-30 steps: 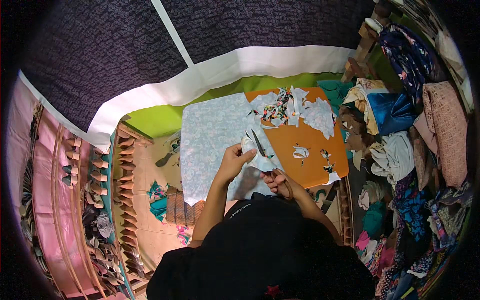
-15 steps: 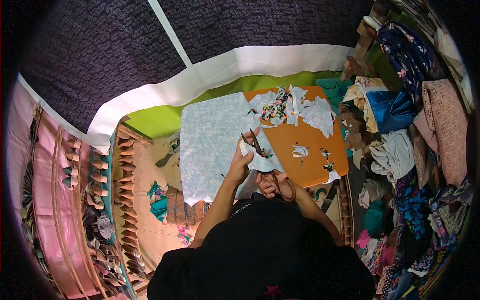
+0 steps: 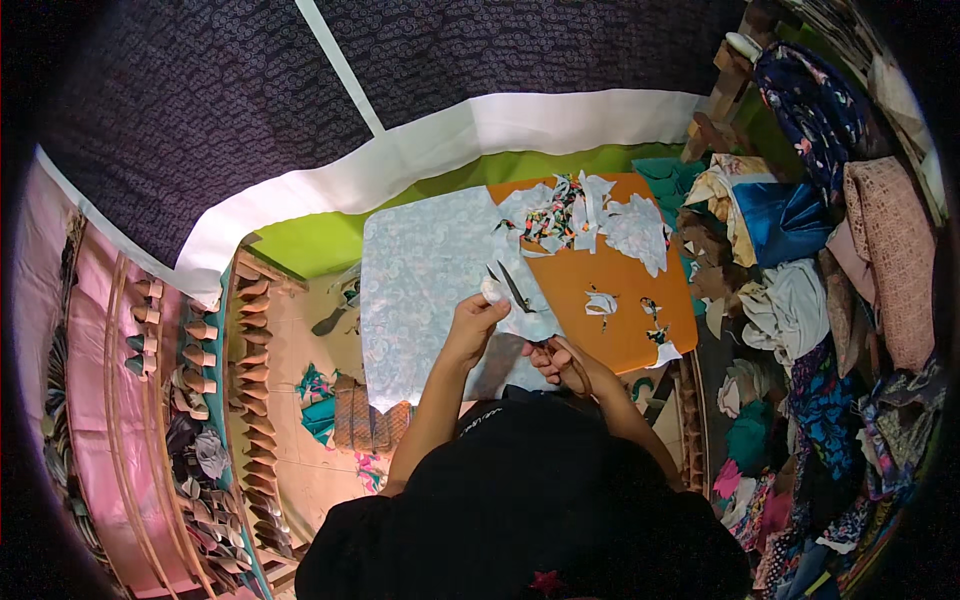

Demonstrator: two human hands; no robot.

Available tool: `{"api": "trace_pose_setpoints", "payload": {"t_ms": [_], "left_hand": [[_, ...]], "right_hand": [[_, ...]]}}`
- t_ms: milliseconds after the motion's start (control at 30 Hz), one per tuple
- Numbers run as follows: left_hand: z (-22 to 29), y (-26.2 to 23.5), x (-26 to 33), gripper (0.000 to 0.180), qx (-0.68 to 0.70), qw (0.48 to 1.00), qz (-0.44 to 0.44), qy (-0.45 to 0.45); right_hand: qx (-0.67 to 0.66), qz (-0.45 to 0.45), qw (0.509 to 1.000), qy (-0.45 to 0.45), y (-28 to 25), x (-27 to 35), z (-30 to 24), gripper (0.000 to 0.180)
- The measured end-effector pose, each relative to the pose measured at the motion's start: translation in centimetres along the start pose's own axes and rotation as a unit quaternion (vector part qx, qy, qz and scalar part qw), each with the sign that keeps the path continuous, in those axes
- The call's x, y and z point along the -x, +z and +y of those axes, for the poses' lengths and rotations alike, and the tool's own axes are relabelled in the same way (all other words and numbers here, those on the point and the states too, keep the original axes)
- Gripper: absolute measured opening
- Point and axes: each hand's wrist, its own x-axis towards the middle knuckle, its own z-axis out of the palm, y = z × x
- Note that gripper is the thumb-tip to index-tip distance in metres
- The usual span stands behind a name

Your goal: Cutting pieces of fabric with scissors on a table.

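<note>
My right hand (image 3: 560, 362) is closed around the handles of a pair of dark scissors (image 3: 518, 293). Their blades point away from me and stand slightly apart. To their left, my left hand (image 3: 472, 328) is pinched on a small white piece of fabric (image 3: 492, 291), which shows above the fingers, close to the blades. Both hands are over a large pale sheet of fabric (image 3: 430, 270) with a faint pattern, spread over the left part of the orange tabletop (image 3: 600, 340). How much of the small piece lies inside the left fingers is hidden.
Floral and white scraps (image 3: 565, 215) lie at the tabletop's far side, with small cutouts (image 3: 600, 303) nearer. Piled fabrics (image 3: 785, 310) crowd the right. Shoe-shaped forms (image 3: 255, 370) line a rack on the left. A dark patterned cloth (image 3: 250, 120) hangs ahead.
My right hand has shifted slightly right. The scissor tips have come closer together. Less of the white piece shows now, and my left fingers have drawn in around it.
</note>
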Motion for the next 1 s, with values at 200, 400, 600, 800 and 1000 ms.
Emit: {"api": "trace_pose_setpoints", "payload": {"t_ms": [200, 400, 600, 800, 1000], "left_hand": [[0.9, -0.2, 0.2, 0.011, -0.044, 0.999, 0.003, 0.010], [1.5, -0.4, 0.5, 0.011, -0.091, 0.996, 0.003, -0.001], [2.7, 0.4, 0.9, 0.011, -0.127, 0.992, -0.006, 0.000], [2.8, 0.1, 0.8, 0.015, -0.177, 0.984, -0.003, -0.010], [2.9, 0.3, 0.6, 0.017, -0.201, 0.979, -0.004, -0.019]], "right_hand": [[-0.012, 0.002, 1.000, 0.015, 0.8, 0.2, -1.1, 0.027], [-0.037, -0.008, 0.997, 0.070, 0.6, 0.3, -1.5, 0.023], [-0.067, 0.003, 0.994, 0.090, 0.7, 0.2, -1.2, 0.028], [-0.054, -0.037, 0.997, 0.035, 0.4, 0.1, -0.7, 0.036], [-0.002, -0.046, 0.999, 0.021, 0.7, 0.4, -1.4, 0.095]]}}
